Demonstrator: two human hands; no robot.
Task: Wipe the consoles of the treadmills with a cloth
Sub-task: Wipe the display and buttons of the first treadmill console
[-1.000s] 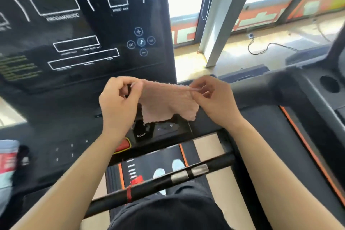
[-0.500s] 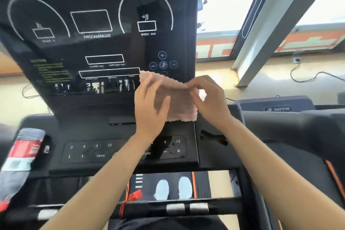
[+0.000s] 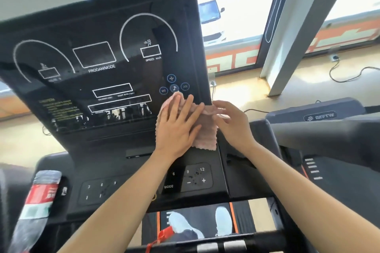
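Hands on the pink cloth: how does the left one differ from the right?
The left hand lies flat, fingers spread, pressing the cloth against the console screen; the right hand only reaches the cloth's right edge, its grip blurred. The left hand overlaps the screen; the right hand is past its right edge. Both touch the cloth.

Shows glossy black on the flat treadmill console panel (image 3: 127, 33), lined with white arcs, boxes and lettering. Carries pale yellow print at its eight o'clock and blue-ringed round icons (image 3: 171, 78) at its four o'clock. Reads plain dusty pink on the small scalloped-edge fabric cloth (image 3: 205, 135). Wraps a red, white and green label round the clear plastic bottle (image 3: 39, 197) at eight o'clock. Edges the black running belt (image 3: 203, 211) in orange at six o'clock, under pale blue shoes (image 3: 223, 222). Blocks orange and pale mint along the low window band (image 3: 236, 59) at two o'clock.
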